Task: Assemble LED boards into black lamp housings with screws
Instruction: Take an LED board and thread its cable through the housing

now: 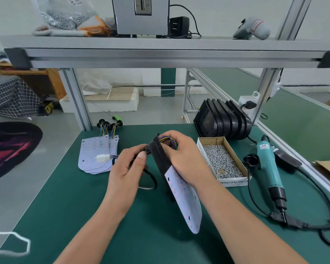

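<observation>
Green tabletop (74, 206): right hand (181, 159) grips tilted black lamp housing (161, 159) and LED board (185, 202); left hand (128, 168), at 9 o'clock, pinches its black cable (153, 184). Screw box (222, 161) at 3 o'clock.

We've got a matt green tabletop (80, 206) here: looks like a rubbery mat, no shine at all. The lamp housing (160, 159) up front is black plastic, pretty matt, while the stacked housings (227, 121) further back catch a bit more gloss along their edges. The LED board (185, 202) is a smooth white sheet with a faint sheen, and the spare boards (95, 149) look the same. The screws (219, 161) are bright shiny metal, sitting in a brown cardboard box (233, 182) that's white and printed on the outside. The screwdriver (269, 164) has a smooth teal plastic body. The cable (156, 182) looks like black rubber, slightly glossy. The frame (160, 58) overhead is brushed aluminium.
</observation>
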